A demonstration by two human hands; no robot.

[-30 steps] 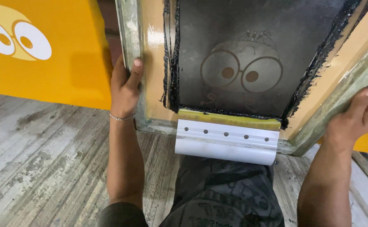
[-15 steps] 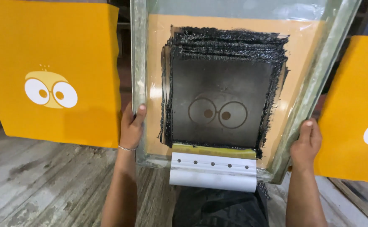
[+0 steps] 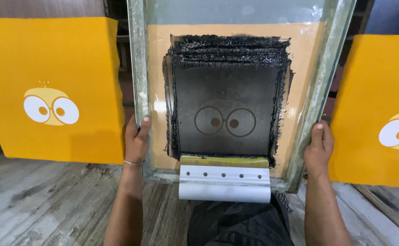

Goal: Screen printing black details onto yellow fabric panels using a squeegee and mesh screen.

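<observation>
Printing screen in a pale metal frame [image 3: 138,68] stands tilted up at centre, its orange mesh smeared with a black ink square around a two-eyed outline; a white-handled squeegee with a yellow blade [image 3: 225,182] rests against its lower edge; the left hand [image 3: 136,141] has its grip closed around the frame's left rail, thumb in front; the right hand [image 3: 318,148] clasps the right rail likewise; yellow printed sheets, each with white cartoon eyes, hang at left [image 3: 49,86] and right [image 3: 381,109]; a worn wooden floor [image 3: 40,205] lies below.
</observation>
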